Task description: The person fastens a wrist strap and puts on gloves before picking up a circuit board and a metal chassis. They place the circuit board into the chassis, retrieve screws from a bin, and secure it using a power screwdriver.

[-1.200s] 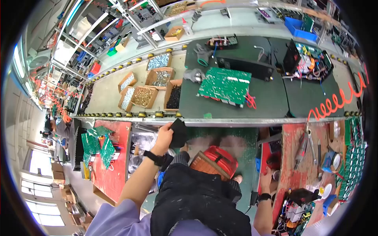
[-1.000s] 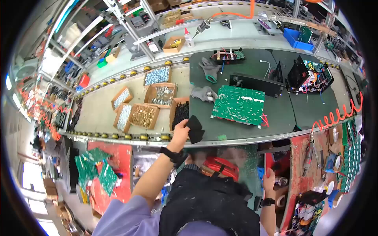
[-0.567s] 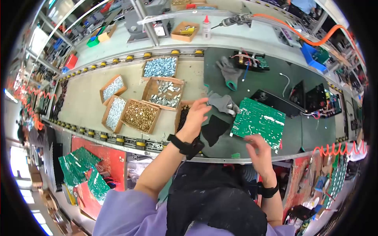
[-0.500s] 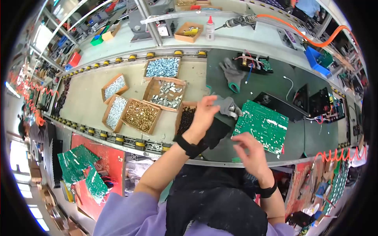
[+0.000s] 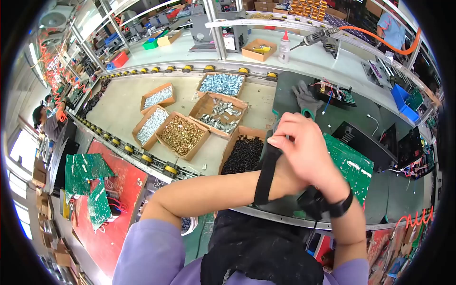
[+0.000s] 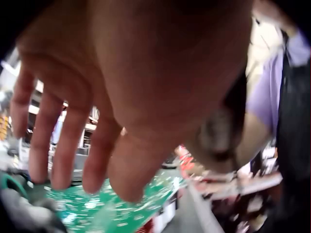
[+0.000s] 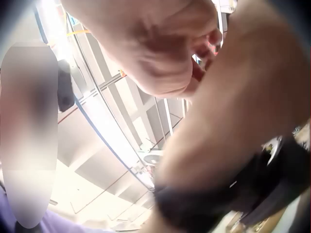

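Note:
My left forearm crosses the front of the work mat, and my right hand [image 5: 306, 147] lies over its wrist, fingers curled and thumb near the index finger. A black strap [image 5: 266, 183] rings the left wrist and reaches up towards that thumb; I cannot tell whether the right fingers pinch it. The head view hides my left hand behind the right. In the left wrist view, the left hand [image 6: 97, 111] has its fingers extended, with a green circuit board [image 6: 87, 211] beyond them. That circuit board [image 5: 354, 164] lies right of my hands in the head view.
To the left stand cardboard trays of black screws [image 5: 242, 154], brass parts [image 5: 183, 135] and metal clips [image 5: 221, 114]. A grey glove [image 5: 304, 97], a black panel [image 5: 363, 142] and an open electronic unit [image 5: 413, 149] lie on the mat. A roller rail [image 5: 128, 149] runs along the front.
My left hand brought a black flat piece up from below the bench and let it go on the mat. My right hand rose from the lower right and moved over the left wrist.

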The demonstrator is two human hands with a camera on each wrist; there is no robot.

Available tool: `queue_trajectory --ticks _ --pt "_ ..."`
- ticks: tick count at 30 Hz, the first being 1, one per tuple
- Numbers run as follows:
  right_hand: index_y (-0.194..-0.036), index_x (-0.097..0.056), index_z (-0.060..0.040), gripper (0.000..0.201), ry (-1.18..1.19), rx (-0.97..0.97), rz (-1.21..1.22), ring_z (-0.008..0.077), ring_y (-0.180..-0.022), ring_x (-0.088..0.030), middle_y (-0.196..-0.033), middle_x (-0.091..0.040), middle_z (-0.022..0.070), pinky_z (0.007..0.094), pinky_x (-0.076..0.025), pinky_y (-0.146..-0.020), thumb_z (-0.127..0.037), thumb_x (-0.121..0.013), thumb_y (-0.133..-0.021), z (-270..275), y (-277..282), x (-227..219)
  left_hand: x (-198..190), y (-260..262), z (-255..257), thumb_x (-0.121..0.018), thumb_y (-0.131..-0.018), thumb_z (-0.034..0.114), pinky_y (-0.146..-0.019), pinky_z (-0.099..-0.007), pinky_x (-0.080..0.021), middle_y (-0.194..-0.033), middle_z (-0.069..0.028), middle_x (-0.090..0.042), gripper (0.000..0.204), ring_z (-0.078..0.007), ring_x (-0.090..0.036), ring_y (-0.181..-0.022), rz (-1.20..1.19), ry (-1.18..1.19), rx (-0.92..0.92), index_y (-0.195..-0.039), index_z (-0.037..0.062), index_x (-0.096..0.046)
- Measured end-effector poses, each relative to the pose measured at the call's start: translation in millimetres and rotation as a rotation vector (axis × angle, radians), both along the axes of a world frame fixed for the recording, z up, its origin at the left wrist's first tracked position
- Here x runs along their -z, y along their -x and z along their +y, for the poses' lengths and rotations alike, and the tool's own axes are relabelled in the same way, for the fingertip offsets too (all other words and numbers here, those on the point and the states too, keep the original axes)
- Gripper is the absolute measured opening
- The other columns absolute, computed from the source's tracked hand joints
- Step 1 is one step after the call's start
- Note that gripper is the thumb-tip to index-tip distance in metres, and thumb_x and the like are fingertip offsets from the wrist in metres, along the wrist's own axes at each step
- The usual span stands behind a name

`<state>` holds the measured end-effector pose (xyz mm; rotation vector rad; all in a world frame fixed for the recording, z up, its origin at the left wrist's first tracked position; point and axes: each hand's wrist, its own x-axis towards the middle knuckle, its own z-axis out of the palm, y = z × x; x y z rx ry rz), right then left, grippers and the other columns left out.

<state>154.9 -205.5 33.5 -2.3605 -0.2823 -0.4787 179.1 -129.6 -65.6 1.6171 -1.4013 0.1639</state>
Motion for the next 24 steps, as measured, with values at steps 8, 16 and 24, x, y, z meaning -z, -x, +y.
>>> queue_trajectory --ticks 8,16,24 --pt "-0.082 -0.068 -0.0023 0.015 -0.502 -0.195 0.579 0.0055 -0.074 -0.055 -0.076 -0.064 0.0002 0.0265 -0.046 -0.068 -0.018 -0.070 -0.082 2 9 41 -133 3 58 -0.071 -0.081 0.028 -0.057 -0.0344 -0.048 -0.066 -0.0078 -0.063 0.023 -0.0235 -0.064 -0.064 0.010 -0.630 0.745 -0.080 0.0051 -0.064" --pt "-0.105 -0.058 -0.0058 0.016 -1.369 -0.056 0.515 0.0080 -0.074 -0.055 -0.083 -0.060 0.0000 0.0247 -0.043 -0.060 -0.007 -0.045 -0.095 76 29 93 -85 -85 41 -0.055 -0.094 0.027 -0.053 -0.0260 -0.033 -0.065 -0.0002 -0.047 0.027 -0.0124 -0.041 -0.057 1.524 0.534 0.304 -0.074 0.0114 -0.049" --pt "-0.109 -0.054 -0.0022 0.035 -1.278 -0.029 0.410 0.0106 -0.085 -0.059 -0.097 -0.062 0.0036 0.0265 -0.051 -0.072 -0.013 -0.073 -0.082 87 37 110 -33 -103 45 -0.052 -0.097 0.026 -0.056 -0.0271 -0.035 -0.066 0.0000 -0.047 0.027 -0.0126 -0.041 -0.058 1.438 0.703 -0.032 -0.075 0.0098 -0.050"
